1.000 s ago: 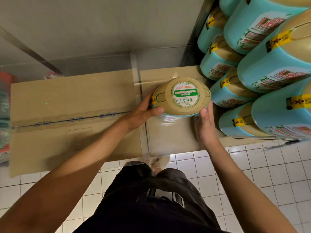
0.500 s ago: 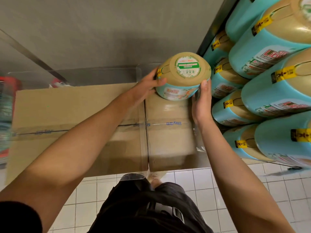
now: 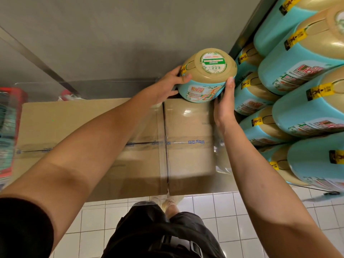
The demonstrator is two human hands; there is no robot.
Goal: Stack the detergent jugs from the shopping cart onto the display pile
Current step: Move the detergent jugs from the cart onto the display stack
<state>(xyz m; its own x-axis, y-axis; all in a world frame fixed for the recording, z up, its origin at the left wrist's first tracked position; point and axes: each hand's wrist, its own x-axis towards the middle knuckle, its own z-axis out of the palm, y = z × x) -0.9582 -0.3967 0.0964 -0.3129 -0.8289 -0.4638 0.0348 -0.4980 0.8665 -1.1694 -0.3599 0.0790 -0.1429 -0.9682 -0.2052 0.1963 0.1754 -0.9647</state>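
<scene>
One detergent jug [image 3: 206, 77] at the back of the cardboard boxes [image 3: 189, 131], just beside the display pile [image 3: 297, 81]. Left grip [image 3: 167, 87] curls round its side, right grip [image 3: 224, 106] presses flat-fingered opposite. Placing step, likely; next: seat it snug against the pile, then release

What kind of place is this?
Likely a supermarket: a pile of identical detergent jugs, the held jug beside it, taped cardboard boxes, white tiled floor.

Teal jug [image 3: 206, 77] w/ tan top, green-white label; brown boxes [image 3: 74, 123]; white-tile floor [image 3: 214, 207]; black shorts [image 3: 149, 235]
</scene>
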